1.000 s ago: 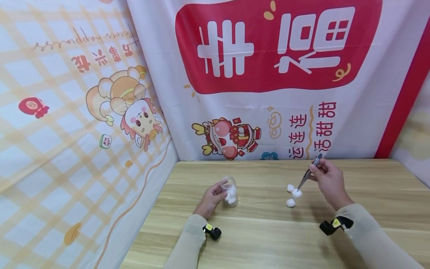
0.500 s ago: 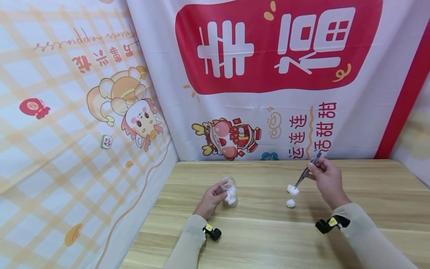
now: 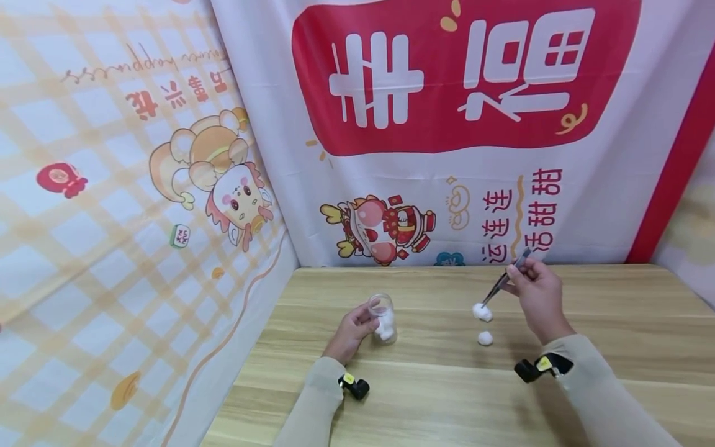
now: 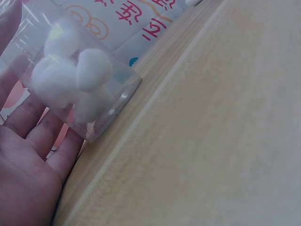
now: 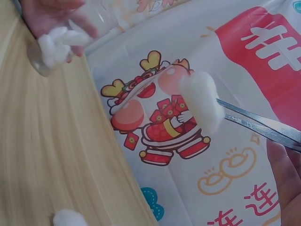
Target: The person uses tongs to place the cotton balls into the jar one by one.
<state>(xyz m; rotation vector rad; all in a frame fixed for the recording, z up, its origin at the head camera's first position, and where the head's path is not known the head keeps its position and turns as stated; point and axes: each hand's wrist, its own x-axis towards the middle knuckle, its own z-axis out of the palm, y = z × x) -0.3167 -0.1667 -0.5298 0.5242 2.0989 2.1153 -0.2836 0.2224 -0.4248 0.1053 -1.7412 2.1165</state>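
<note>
- The table (image 3: 424,397) is spreading beneath both your hands, with the work sitting toward its far side.
- Your right hand (image 3: 540,295) is pinching the tweezers between thumb and fingers, with little gap. You should be aiming for light, even pressure: cotton is likely to be squashing if you squeeze hard and slipping if you ease off.
- Your left hand (image 3: 354,326) is curling part-way round the jar, thumb on the near side, fingers behind. You should be bracing it so the mouth isn't wandering.
- The jar (image 3: 381,307) is showing an uncovered mouth and holding several inner balls (image 4: 91,70); whether its base is sitting flat, I cannot tell.
- The tweezers (image 3: 499,285) are slanting down to the held ball (image 5: 204,101), well apart from the jar.
- The loose ball (image 3: 485,338) is lying on the table, just nearer to you than the tips; you should be steering clear of it.
- The right wrist view is showing the tips gripping one side of the held ball; the head view is showing only a white clump there, perhaps two balls overlapping.
- The left wrist view is showing the inner balls bunching low and your fingers backing the jar, which the head view is mostly hiding.
</note>
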